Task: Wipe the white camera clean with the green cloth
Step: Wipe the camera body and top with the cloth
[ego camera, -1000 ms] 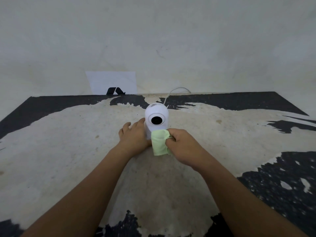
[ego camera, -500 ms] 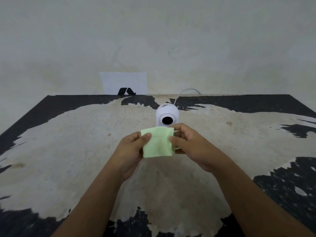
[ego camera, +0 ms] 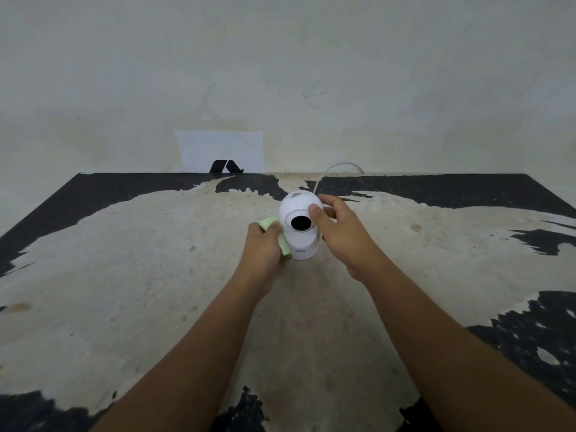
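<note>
Left hand [ego camera: 261, 246] grip closed on one green cloth [ego camera: 270, 223], right hand [ego camera: 338, 227] fingers curled around one white camera [ego camera: 300, 227]

smooth plastic camera [ego camera: 300, 232], soft cloth [ego camera: 268, 223]

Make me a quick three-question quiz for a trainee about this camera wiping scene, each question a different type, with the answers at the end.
1. True or false: the green cloth is in the right hand.
2. Multiple choice: where does the cloth meet the white camera? A) on its top, B) against its left side as the wearer sees it, C) over the lens.
3. Short answer: what runs from behind the camera toward the wall?

Key
1. False. The left hand holds it; the right hand steadies the camera's head.
2. B.
3. A thin white cable.
</note>
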`<move>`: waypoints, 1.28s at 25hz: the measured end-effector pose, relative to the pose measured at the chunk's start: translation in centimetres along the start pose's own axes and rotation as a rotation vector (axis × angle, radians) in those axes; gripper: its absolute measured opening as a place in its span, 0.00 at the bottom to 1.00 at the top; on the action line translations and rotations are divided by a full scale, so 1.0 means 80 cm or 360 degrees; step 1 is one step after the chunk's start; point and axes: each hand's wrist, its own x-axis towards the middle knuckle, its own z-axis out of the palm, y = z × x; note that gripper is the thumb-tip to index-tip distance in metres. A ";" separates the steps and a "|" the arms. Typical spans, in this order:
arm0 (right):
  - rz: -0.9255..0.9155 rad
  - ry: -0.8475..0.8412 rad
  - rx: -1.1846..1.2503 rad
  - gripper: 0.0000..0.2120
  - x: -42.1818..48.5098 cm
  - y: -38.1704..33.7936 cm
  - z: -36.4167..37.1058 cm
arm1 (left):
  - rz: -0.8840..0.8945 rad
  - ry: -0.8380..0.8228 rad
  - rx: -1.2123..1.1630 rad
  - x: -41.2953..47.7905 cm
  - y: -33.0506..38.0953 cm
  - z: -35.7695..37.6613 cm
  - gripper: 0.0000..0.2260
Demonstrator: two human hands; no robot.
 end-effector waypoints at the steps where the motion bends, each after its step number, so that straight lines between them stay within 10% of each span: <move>1: 0.0004 0.0023 0.0009 0.12 0.002 0.002 0.002 | 0.0026 0.0007 0.0052 0.000 -0.001 0.005 0.10; 12: -0.0027 0.0027 0.0060 0.13 0.006 0.014 0.003 | 0.0580 -0.0070 0.0299 -0.005 0.013 0.017 0.11; 26: -0.0040 0.0010 0.0038 0.12 0.002 0.014 0.004 | 0.0649 -0.0094 0.0346 -0.004 0.018 0.016 0.13; 32: -0.0062 0.0049 0.0023 0.11 -0.001 0.013 0.006 | 0.0247 -0.0036 0.0229 -0.007 -0.019 0.010 0.13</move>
